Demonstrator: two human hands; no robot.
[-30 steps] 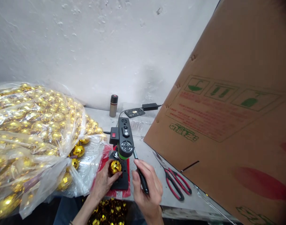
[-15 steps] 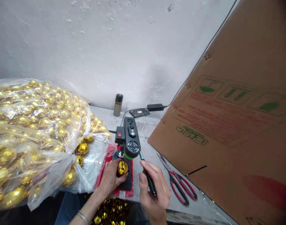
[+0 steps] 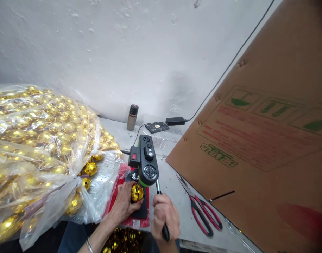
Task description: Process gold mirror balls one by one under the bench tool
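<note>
A gold mirrored ball ornament (image 3: 137,193) sits between the thumb and fingers of my left hand (image 3: 123,203), on the dark base of a small bench press. Above and just behind the ball stands the black press head (image 3: 148,161), with a green band low on it and a red switch on its side box. My right hand (image 3: 165,218) is wrapped around the black-handled lever (image 3: 165,232) at the press's right side. What touches the far side of the ball is hidden. A red plastic sheet (image 3: 118,189) lies under the press.
A clear bag of gold balls (image 3: 44,133) fills the left. Red-handled scissors (image 3: 203,214) lie to the right, beside a large cardboard box (image 3: 250,140). A capped bottle (image 3: 132,117), a power adapter (image 3: 175,121) and a dark phone-like panel (image 3: 157,127) stand or lie near the wall.
My right hand has shifted down and left and closed into a fist around the lever handle. My left hand still holds the ball in nearly the same place.
</note>
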